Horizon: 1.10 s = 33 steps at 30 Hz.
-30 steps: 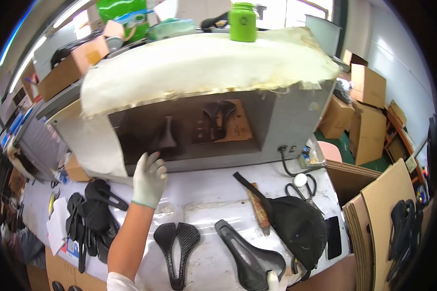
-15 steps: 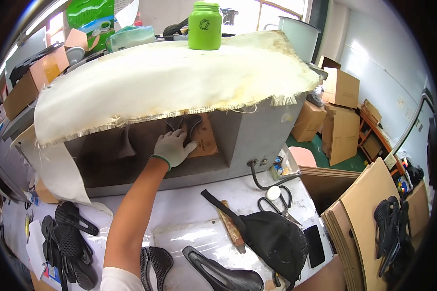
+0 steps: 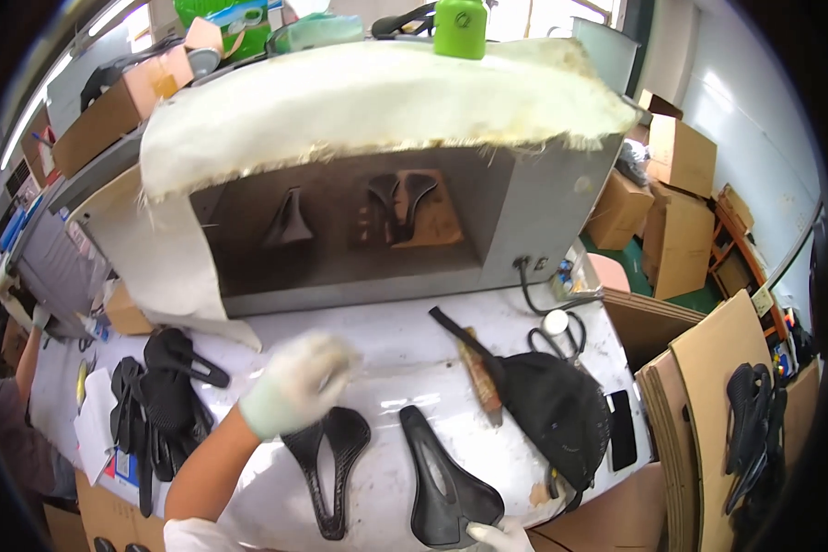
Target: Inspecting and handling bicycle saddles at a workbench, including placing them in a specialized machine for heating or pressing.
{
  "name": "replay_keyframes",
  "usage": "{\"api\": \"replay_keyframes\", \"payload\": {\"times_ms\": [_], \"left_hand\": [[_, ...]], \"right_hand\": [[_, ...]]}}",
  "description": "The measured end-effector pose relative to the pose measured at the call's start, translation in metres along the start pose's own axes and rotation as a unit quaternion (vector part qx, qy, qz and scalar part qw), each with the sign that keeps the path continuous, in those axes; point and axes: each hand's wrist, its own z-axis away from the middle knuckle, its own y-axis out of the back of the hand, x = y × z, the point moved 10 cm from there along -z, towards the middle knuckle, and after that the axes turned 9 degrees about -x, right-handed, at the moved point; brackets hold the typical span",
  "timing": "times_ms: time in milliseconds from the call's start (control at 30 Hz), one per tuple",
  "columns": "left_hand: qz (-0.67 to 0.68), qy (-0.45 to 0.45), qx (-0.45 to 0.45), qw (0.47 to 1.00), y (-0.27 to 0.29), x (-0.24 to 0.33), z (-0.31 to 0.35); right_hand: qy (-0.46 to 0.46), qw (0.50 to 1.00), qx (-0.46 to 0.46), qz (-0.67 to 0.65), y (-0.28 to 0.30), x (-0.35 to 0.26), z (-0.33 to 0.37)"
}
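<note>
My left hand, in a white glove, hangs over the table in front of the grey box-shaped heater; motion smears its fingers. Just below it lies a black bicycle saddle with a mesh-like surface and a long slot. At the bottom edge, my gloved right hand grips the wide end of a smooth black bicycle saddle, thumb on top; its other fingers are hidden. Inside the heater stand a bicycle saddle on the left and two dark saddle pieces by a brown board.
A pile of black saddles lies left. On the right are a black cap, scissors and a phone. White cloth drapes the heater, a green bottle on it. Cardboard sheets stand right; a co-worker's arm shows far left.
My left hand has come out of the heater, back over the table. My right hand has appeared on the smooth saddle. The whole view has shifted, showing more of the heater's inside.
</note>
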Motion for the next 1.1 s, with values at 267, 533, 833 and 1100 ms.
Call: {"api": "replay_keyframes", "payload": {"times_ms": [267,533,833,1100], "left_hand": [[-0.227,0.007,-0.256,0.94,-0.077,0.044,0.165],[-0.001,0.134,0.203,0.97,-0.005,0.063,0.212],[-0.003,0.135,0.106,0.985,-0.003,0.162,0.113],[0.093,0.293,-0.089,0.947,-0.084,0.102,0.141]], "right_hand": [[-0.138,0.977,-0.16,-0.028,-0.045,0.088,0.032],[0.184,0.7,-0.432,0.538,-0.119,-0.006,0.075],[0.459,0.7,-0.044,0.545,-0.154,-0.095,0.025],[0.251,0.587,-0.126,0.759,-0.16,-0.094,-0.016]]}}
